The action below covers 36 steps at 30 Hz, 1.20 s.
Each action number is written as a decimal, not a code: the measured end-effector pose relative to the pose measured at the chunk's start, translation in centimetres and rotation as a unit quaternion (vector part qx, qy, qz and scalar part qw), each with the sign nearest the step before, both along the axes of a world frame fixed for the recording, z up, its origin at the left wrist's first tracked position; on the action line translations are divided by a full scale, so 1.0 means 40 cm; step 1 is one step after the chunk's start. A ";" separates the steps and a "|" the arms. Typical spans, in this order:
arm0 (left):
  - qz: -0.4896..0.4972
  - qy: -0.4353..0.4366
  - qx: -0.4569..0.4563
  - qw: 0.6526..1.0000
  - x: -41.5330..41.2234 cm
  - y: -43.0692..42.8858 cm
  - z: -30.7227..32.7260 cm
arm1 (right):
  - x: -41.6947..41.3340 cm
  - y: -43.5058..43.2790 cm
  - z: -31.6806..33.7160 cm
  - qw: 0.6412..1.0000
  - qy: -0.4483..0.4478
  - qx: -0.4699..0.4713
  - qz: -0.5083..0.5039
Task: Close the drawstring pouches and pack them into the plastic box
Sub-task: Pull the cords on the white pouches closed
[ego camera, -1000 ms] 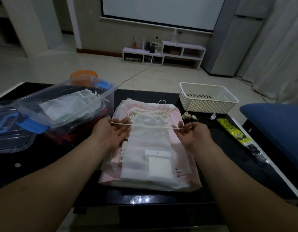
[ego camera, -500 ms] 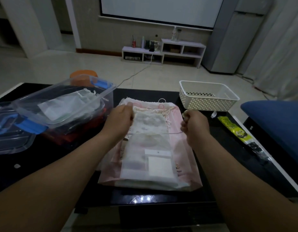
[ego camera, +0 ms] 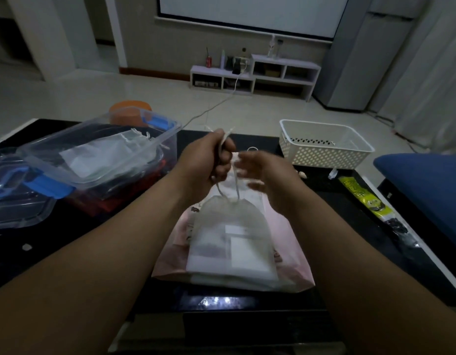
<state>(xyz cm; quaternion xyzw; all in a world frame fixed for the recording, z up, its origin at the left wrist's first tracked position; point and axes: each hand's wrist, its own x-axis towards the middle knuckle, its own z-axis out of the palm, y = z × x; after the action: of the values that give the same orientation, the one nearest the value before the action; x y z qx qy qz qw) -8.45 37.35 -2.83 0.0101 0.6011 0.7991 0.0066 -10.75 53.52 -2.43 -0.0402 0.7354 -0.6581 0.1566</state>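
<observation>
A white drawstring pouch [ego camera: 232,237] hangs in front of me with its mouth gathered shut, above a pile of pink and white pouches [ego camera: 285,267] on the black table. My left hand [ego camera: 209,160] grips both drawstrings [ego camera: 226,185] in a fist and holds the pouch up by them. My right hand [ego camera: 262,170] is beside the strings with fingers spread, blurred, holding nothing. The clear plastic box [ego camera: 155,129] with blue clips stands at the left and has a white pouch [ego camera: 103,155] inside.
The box's lid [ego camera: 19,201] lies at the far left. A white perforated basket [ego camera: 324,149] stands at the back right. A yellow-green packet [ego camera: 362,198] lies near the right edge, next to a blue cushion [ego camera: 426,190]. An orange stool [ego camera: 130,111] is behind the table.
The hands had pulled the strings apart sideways; now the left hand has gathered both strings and lifted the pouch, its mouth cinched. The right hand has let go and opened.
</observation>
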 end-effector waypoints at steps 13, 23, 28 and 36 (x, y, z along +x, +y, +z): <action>0.215 -0.042 -0.084 0.972 -0.031 -0.044 -0.007 | 0.036 -0.001 -0.092 0.982 0.054 0.169 0.072; 0.155 0.059 -0.172 0.971 -0.045 -0.011 0.001 | 0.043 -0.014 -0.085 0.947 0.104 0.242 0.181; 0.002 -0.038 -0.309 0.950 -0.028 0.012 -0.033 | 0.031 0.010 -0.094 0.964 0.080 0.215 0.135; -0.054 0.014 -0.531 0.845 0.062 0.007 -0.114 | 0.016 0.051 -0.091 0.985 0.013 0.140 0.100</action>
<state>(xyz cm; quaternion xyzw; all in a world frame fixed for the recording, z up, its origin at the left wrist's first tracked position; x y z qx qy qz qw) -5.95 37.64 -7.39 0.0485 0.9323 0.3555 0.0456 -10.12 55.56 -6.09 -0.0995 0.8142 -0.5294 0.2164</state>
